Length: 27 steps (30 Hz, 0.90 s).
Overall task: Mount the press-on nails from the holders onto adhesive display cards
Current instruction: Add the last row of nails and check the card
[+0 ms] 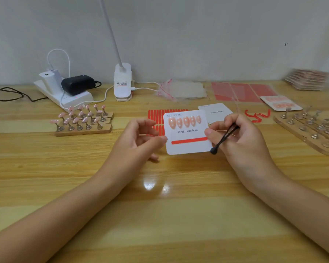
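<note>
**Second strip still covered — the risks from here**

Well, from my end the display card [188,132] is held just above the table [160,215], near centre. My left hand [141,138] pinches its left edge between thumb and curled fingers; my right hand [241,136] pinches the right edge with the thumb while its fingers also curl round black tweezers [224,138]. Five pink nails [185,122] sit in the card's top row. Below the printed name, a red strip [189,140] looks to me still backed.

What worries me: peeling that backing could lift the tape itself, or bend the card and pop a mounted nail. The tweezers — pointing across the card's near right corner — could scrape it. The remaining nails stand on holders [83,119] far left; reaching over might knock them, and any nail set crooked on the adhesive will be hard to shift.
</note>
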Tool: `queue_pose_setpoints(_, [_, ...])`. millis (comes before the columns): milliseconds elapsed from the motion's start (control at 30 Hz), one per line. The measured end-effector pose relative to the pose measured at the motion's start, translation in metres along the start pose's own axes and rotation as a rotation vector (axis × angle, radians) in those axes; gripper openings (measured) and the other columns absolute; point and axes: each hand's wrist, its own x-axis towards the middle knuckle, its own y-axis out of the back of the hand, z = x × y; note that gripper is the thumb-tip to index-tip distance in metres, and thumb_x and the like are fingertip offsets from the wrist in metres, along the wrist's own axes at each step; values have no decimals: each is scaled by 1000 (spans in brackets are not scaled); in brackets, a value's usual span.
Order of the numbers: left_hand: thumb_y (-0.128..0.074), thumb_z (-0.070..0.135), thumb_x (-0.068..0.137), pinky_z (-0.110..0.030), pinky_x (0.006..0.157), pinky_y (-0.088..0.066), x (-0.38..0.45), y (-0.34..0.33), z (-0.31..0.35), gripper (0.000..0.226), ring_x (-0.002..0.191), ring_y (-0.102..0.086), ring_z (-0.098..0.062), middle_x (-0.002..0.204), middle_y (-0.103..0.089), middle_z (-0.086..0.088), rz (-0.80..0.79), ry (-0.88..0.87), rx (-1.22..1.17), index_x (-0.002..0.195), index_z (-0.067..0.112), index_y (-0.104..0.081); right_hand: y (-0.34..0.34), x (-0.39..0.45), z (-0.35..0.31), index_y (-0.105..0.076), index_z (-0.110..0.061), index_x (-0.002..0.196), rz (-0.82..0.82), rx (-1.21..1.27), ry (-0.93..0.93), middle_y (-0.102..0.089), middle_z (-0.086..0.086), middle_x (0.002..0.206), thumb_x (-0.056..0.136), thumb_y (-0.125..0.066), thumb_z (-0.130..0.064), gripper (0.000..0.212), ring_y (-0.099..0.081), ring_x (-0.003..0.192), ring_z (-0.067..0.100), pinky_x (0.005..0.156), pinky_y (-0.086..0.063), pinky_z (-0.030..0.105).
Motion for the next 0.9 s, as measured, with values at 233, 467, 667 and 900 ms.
queue_pose_setpoints(233, [-55,3,88,-16,61,-55,-1,-2,3,21,82,-71,-17,94,-74,1,-268,116,-76,100,18,-65,-3,-1,1,-37,-18,74,-53,-10,44,-61,-8,66,83,-62,3,33,-55,55,2,52,-44,13])
queue_pose_setpoints(467, [-51,0,90,-15,58,-53,1,2,2,25,87,-71,-17,100,-73,2,-335,153,-133,99,17,-68,3,3,0,-37,-21,71,93,-167,246,-38,-2,57,94,-52,-28,29,-36,53,8,59,-35,18])
queue_pose_setpoints(667, [-50,-1,89,-15,57,-53,4,5,2,26,89,-70,-18,101,-72,-2,-381,192,-186,100,15,-68,0,-10,-3,-61,-25,80,-113,-260,437,-45,2,55,96,-25,-47,45,-43,51,1,53,-32,6])
queue_pose_setpoints(900, [-48,-3,89,-15,57,-54,6,6,4,26,88,-70,-17,100,-73,-5,-415,215,-197,104,9,-66,-6,-12,-1,-68,-25,83,-245,-415,537,-67,-10,74,80,-69,-28,3,-63,73,4,67,-46,12])
